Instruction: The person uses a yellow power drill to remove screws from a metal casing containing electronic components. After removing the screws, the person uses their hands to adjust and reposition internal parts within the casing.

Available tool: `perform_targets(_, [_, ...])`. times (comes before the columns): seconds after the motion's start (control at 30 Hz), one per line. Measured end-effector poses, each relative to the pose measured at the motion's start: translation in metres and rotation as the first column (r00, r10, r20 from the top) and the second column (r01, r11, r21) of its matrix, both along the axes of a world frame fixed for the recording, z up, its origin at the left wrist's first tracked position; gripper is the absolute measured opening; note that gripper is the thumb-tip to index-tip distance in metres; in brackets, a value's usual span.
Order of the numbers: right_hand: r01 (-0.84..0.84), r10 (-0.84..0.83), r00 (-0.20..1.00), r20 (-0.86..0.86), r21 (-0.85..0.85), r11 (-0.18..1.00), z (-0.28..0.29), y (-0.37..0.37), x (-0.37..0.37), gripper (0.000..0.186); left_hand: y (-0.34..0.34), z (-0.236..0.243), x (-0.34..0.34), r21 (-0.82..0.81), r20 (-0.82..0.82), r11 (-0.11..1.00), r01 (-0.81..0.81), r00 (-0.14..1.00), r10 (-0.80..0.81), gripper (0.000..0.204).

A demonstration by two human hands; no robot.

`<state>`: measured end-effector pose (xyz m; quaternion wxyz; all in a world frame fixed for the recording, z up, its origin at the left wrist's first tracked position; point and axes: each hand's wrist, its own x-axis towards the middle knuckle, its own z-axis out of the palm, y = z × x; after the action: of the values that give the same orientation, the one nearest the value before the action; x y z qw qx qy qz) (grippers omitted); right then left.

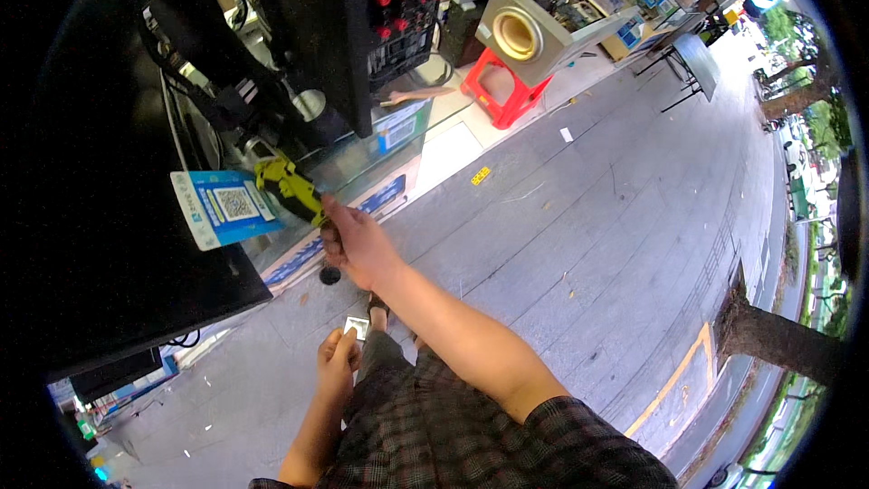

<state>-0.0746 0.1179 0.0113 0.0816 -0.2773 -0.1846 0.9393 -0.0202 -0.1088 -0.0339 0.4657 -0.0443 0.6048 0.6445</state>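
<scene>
My right hand point(359, 249) is closed on the lower end of a yellow-green and black power drill point(288, 188), held over the edge of a glass-topped counter point(353, 156). The drill's front end points toward dark equipment and cables, and its tip is hard to make out. Beside the drill lies a blue and white card with a square code point(231, 206). Lower down, in front of my legs, my left hand point(339, 355) pinches a small white square piece point(358, 327) with a greyish middle.
Black equipment with red knobs point(391, 11) stands behind the counter. A grey speaker box point(552, 27) rests on a red plastic stool point(505, 91). A folding table point(692, 68) stands farther off on grey paving point(561, 244). A tree trunk point(778, 335) rises at the right.
</scene>
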Motion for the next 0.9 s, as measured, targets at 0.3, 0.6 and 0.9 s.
perform_targets(0.3, [-0.192, 0.104, 0.980, 0.169, 0.682, 0.706, -0.005, 0.022, 0.082, 0.027, 0.022, 0.004, -0.013, 0.069, 0.027, 0.991, 0.116, 0.993, -0.118, 0.023])
perform_targets(0.6, [-0.170, 0.045, 0.979, 0.198, 0.678, 0.715, 0.001, 0.035, 0.285, 0.036, 0.076, 0.012, 0.002, 0.224, 0.369, 0.970, 0.094, 0.913, -0.174, 0.026])
perform_targets(0.9, [-0.109, -0.138, 0.944, 0.299, 0.681, 0.724, 0.018, 0.023, 0.488, 0.033, 0.197, 0.075, 0.072, 0.590, 0.728, 0.792, -0.159, 0.529, -0.436, 0.022])
